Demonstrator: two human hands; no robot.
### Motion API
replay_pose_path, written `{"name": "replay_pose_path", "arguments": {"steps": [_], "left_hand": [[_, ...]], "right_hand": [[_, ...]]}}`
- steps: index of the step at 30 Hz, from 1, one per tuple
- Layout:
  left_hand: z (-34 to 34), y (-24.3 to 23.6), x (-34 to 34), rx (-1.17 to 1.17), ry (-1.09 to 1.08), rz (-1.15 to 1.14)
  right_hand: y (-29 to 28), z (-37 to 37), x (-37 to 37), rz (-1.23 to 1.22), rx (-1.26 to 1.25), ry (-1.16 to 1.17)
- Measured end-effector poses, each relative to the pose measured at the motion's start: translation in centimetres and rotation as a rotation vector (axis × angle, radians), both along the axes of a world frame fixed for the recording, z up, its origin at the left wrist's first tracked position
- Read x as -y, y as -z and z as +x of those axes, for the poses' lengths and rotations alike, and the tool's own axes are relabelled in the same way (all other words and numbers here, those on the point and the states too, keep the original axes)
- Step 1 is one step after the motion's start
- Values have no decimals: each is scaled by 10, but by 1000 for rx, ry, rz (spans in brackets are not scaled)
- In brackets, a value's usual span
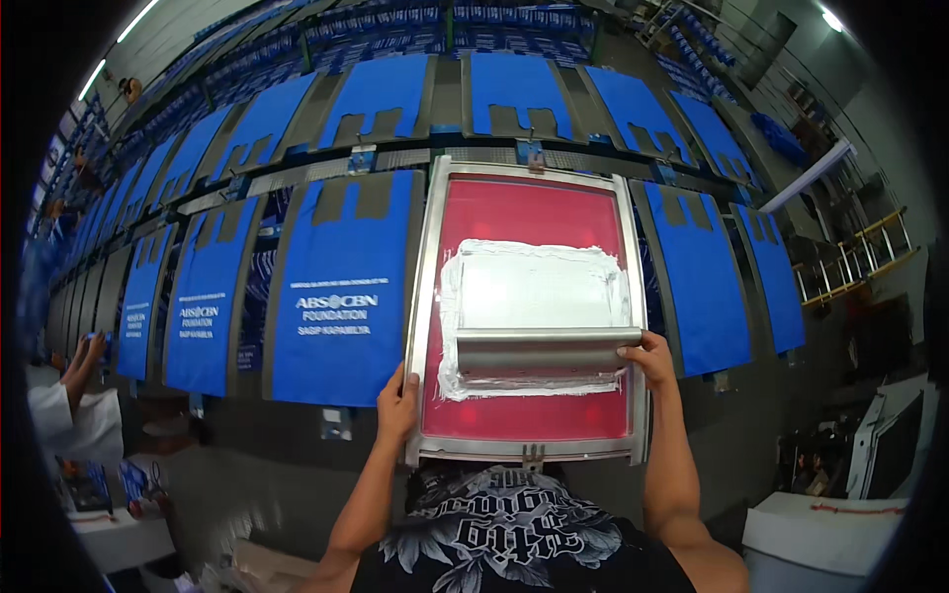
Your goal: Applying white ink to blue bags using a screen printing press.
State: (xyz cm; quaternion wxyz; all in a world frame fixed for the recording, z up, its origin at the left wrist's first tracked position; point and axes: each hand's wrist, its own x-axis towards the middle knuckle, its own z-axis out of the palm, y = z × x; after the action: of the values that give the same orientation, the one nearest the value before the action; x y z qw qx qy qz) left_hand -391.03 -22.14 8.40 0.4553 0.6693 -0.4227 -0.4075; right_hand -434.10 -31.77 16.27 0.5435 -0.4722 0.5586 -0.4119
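A silk-screen frame (429,247) with metal sides and pink-red mesh (524,420) lies in front of me. White ink (534,247) forms a thick, uneven border around a pale rectangle on the mesh. Across the lower part of that rectangle rests a long metal squeegee (544,348), lying crosswise. My right hand (650,358) is closed on the squeegee's right end, close to the frame's right side. Low on the frame's left side, my left hand (398,405) grips the metal edge with fingers wrapped round it. Whatever lies under the screen is mostly hidden.
Left of the frame, a blue bag panel (341,262) with white print lies on a dark board; similar panels continue leftward. Unprinted blue panels (692,267) lie to the right, with another row behind. A co-worker's hand (89,351) shows far left. A yellow ladder (860,257) stands right.
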Motion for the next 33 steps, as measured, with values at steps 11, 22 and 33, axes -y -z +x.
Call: {"name": "replay_pose_path", "arguments": {"steps": [11,22,33], "left_hand": [[-106,-11,24,17,-121,30],[-83,25,49,-36,-160,107],[-98,18,44,-2,-105,43]], "right_hand": [[19,-90,76,31,-36,-123],[46,-91,88,13,-30,-166],[54,-99,80,51,-38,-148]]}}
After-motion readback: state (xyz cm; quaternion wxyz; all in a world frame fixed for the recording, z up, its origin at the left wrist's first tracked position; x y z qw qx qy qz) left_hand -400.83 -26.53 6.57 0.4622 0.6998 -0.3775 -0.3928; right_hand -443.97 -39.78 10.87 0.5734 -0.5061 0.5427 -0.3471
